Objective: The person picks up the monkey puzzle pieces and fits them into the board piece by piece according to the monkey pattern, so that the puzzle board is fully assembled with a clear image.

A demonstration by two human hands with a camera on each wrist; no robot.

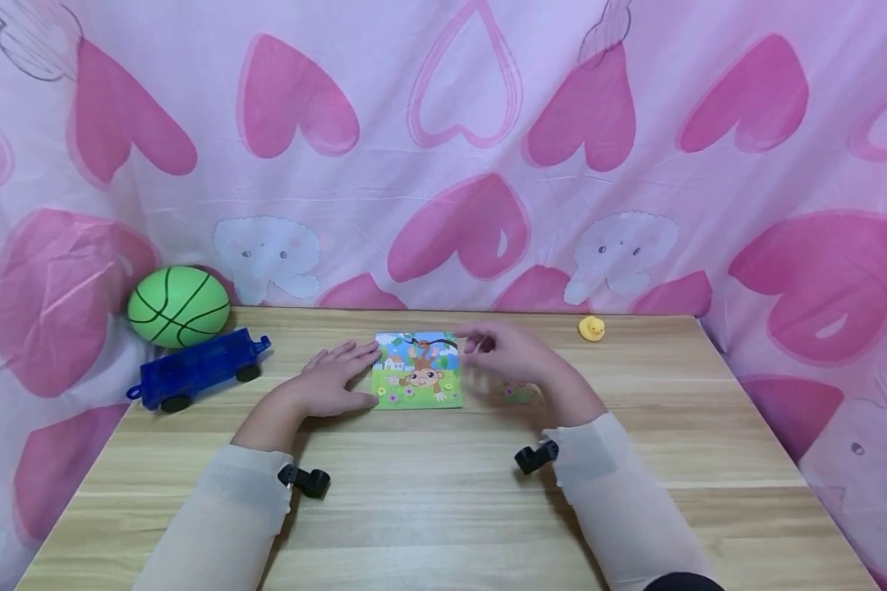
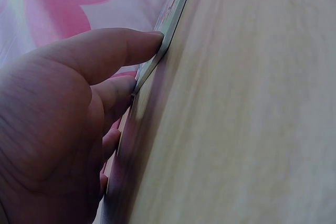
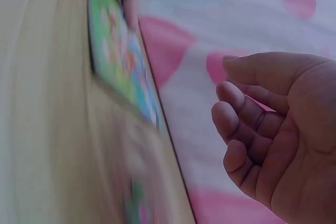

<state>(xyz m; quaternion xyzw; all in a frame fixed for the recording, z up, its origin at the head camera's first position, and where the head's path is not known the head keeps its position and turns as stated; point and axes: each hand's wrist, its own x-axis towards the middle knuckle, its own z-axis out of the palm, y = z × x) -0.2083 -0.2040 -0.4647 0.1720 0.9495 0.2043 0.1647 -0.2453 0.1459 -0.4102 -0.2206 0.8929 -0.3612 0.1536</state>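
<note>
A jigsaw puzzle (image 1: 417,386) with a cartoon monkey, a house and flowers lies flat near the table's middle. My left hand (image 1: 330,382) rests at its left edge with fingers spread; in the left wrist view the thumb and fingertips touch the edge of the puzzle (image 2: 170,24). Just above the puzzle's right edge hovers my right hand (image 1: 513,353). Its fingers bend loosely with nothing between them, as the right wrist view shows for the hand (image 3: 283,135). Below that palm lies a small green puzzle piece (image 1: 517,392) with pink flowers, partly hidden by the wrist.
A green ball (image 1: 180,306) and a blue toy wagon (image 1: 198,368) with black wheels stand at the table's left. A yellow rubber duck (image 1: 591,328) sits near the back edge, to the right. Behind the wooden table (image 1: 414,509) hangs a pink heart-patterned cloth (image 1: 369,205).
</note>
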